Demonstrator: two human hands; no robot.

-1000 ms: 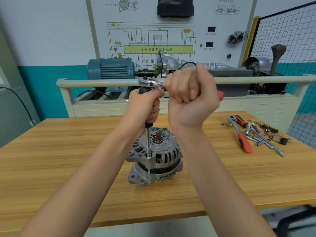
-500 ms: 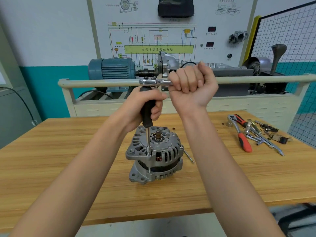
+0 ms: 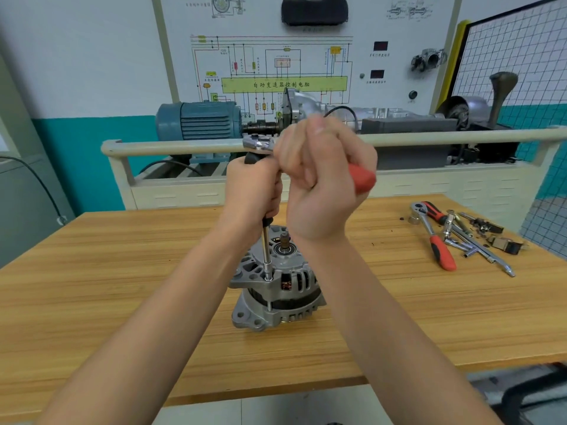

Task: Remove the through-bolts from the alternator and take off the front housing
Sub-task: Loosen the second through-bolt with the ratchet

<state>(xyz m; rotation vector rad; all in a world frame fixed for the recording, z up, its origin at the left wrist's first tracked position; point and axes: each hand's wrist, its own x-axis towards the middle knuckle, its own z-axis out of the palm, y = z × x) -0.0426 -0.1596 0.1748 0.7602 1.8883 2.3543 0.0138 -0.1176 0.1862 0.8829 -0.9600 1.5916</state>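
Note:
A grey alternator [image 3: 277, 289] stands upright on the wooden table [image 3: 92, 302], shaft end up. A chrome extension bar [image 3: 266, 256] rises from a through-bolt head on the front housing rim. My left hand [image 3: 254, 191] grips the bar's black upper part. A ratchet head [image 3: 257, 145] sits on top of it. My right hand [image 3: 322, 179] grips the ratchet's red handle [image 3: 362, 177], which sticks out to the right of my fist.
A second red-handled ratchet [image 3: 435, 237], chrome bars and small parts [image 3: 478, 237] lie at the table's right end. Behind the table runs a beige rail [image 3: 184, 147] with a blue motor [image 3: 199, 121] and a wiring-diagram board [image 3: 276, 65].
My right hand has swung the ratchet handle back toward me and to the right, so its red end shows again. The left hand has slid a little up the bar.

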